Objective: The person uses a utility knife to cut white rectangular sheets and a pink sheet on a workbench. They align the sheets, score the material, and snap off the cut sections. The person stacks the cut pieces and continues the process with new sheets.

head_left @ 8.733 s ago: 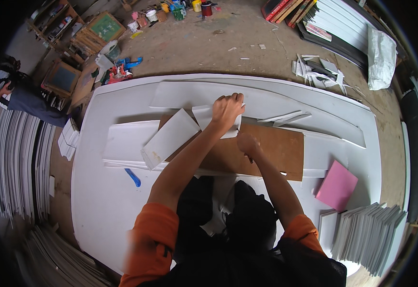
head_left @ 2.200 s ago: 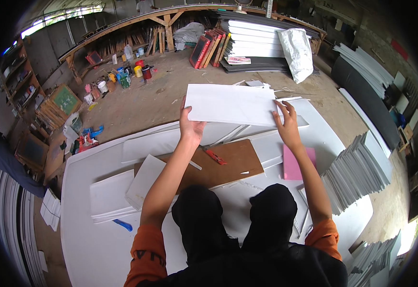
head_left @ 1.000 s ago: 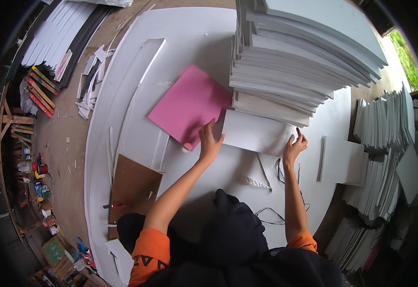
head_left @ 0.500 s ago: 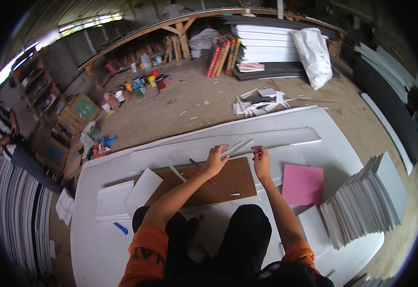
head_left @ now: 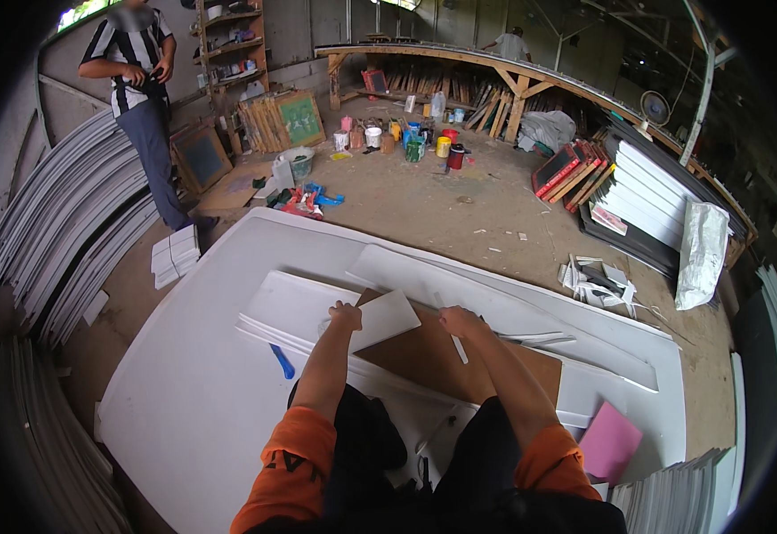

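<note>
left hand (head_left: 346, 316) is nearer, fingers curled by the white panel (head_left: 390, 320) stretching lengthwise rightward from them, right hand (head_left: 461, 322) bunched too, can't tell what either grips

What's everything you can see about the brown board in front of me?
The brown board is flat, thin and plain, apparently a long rectangle, perhaps fibreboard. It lies flat over the large white surface, slanting from upper left to lower right. A white panel, beside your left grip, hides part of its left end. A white strip crosses its view near your right grip; I can't tell whether either touches the board.
</note>
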Demonstrator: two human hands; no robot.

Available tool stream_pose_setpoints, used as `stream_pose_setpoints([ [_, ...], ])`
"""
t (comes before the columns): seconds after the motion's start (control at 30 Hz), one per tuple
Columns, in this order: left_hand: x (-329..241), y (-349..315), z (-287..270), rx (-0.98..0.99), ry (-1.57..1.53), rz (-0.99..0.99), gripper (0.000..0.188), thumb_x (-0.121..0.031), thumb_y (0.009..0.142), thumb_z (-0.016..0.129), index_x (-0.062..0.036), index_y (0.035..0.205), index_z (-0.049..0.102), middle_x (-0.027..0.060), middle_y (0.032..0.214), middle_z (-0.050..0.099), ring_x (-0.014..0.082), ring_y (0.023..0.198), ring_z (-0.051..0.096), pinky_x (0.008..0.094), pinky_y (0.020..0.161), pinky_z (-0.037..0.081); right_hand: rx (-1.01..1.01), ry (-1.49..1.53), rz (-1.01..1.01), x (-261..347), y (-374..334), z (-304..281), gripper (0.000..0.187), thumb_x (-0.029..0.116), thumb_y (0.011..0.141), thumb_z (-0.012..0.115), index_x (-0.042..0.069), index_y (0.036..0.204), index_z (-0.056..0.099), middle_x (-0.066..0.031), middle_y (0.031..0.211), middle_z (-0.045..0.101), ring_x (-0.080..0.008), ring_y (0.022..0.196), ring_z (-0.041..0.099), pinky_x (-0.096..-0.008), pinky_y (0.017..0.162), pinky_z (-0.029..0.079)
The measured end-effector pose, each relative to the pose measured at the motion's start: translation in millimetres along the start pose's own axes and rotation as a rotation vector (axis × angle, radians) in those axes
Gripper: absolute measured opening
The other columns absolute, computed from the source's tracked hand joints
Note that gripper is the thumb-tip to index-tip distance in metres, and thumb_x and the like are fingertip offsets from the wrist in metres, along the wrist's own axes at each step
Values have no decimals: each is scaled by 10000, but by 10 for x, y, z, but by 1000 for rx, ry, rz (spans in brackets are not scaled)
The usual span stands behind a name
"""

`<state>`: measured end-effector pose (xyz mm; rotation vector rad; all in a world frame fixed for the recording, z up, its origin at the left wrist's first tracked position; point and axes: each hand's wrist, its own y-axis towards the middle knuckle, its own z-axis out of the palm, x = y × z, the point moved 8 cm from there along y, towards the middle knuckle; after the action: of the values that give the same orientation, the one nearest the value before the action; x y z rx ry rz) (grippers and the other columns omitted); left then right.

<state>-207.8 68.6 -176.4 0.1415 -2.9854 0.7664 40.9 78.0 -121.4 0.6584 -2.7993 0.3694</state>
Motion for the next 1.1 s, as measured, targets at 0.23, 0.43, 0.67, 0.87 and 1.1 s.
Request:
stream_pose_setpoints([
  [0.23,472,409,55,-256,-604,-97,500,-341,715,616,-118,1141,480,116,1196,415,357,1157,338,588,897,323,158,-110,70,-413,934,776,271,213,802,483,-22,918,551,-226,942,580,-357,891,563,-422,766,454],
  [0.43,460,294,1028,-288,-862,-696,761,-326,688,647,-81,1274,228,193,1282,160,386,1191,205,602,915,260,336,0,91,-490,1398,1471,633,252,788,529,-38,1261,223,-292,1222,371,-405,1127,391,-449,950,324],
  [0.67,588,163,1259,-581,-836,-848,648,-290,750,587,-74,1266,261,172,1141,351,349,1079,349,479,851,343,178,421,255,-355,1589,1751,857,297,731,583,4,1333,48,-306,1325,193,-460,1236,169,-506,1002,189],
  [0.87,797,104,705,-951,-1027,-706,331,-227,814,524,-16,1064,470,158,968,481,319,935,464,422,774,372,-58,542,505,-648,1413,1172,800,323,724,574,38,1326,130,-295,1254,246,-498,1134,276,-508,968,243],
  [1.1,286,-572,-1516,-1390,-956,11,209,-218,794,564,-56,924,540,85,892,514,268,916,468,429,744,367,-971,560,223,-478,653,-798,601,159,779,552,7,1273,245,-245,1162,300,-384,1059,396,-440,897,350],
])
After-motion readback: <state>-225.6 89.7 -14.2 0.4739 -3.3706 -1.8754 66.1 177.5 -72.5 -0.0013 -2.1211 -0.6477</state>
